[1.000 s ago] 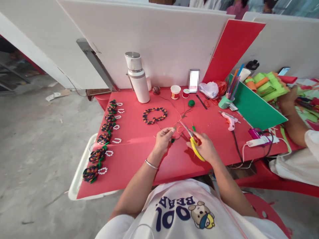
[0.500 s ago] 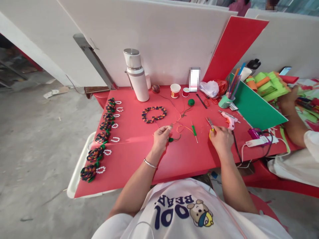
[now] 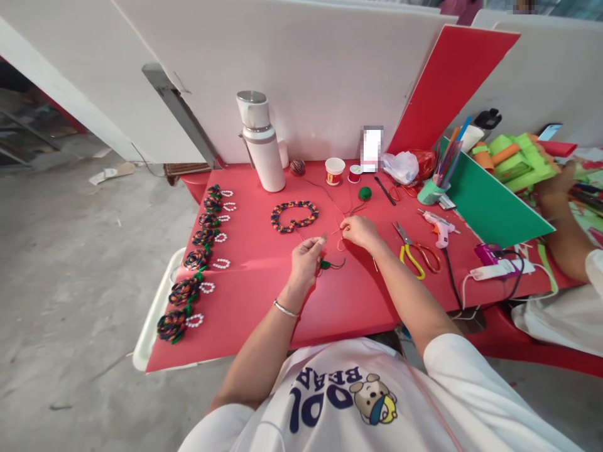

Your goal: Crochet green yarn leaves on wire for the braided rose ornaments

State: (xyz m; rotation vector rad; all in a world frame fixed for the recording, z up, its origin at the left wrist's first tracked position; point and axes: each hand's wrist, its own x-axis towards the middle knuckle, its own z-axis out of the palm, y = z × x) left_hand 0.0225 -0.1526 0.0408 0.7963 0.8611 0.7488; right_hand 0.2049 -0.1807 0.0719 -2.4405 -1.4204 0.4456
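Observation:
My left hand is closed in a pinch on a thin strand of yarn near the table's middle. Just right of it, my right hand pinches the reddish-orange yarn, which curls on the red table between the hands. Beyond the left hand lies a multicoloured braided cord bent into a loop, with a strand running toward that hand. A small green yarn piece with dark tails rests beside the left hand. Scissors with yellow and red handles lie open to the right. My right forearm partly hides the green-handled hook.
Several braided bundles with white bead loops line the left edge. A white thermos, paper cup, thread spool and green yarn ball stand behind. A pink glue gun and another person's arm are at right.
My right hand has let go of the scissors, leaving them on the table, and has moved left to pinch the yarn. My left hand keeps its pinch in nearly the same place.

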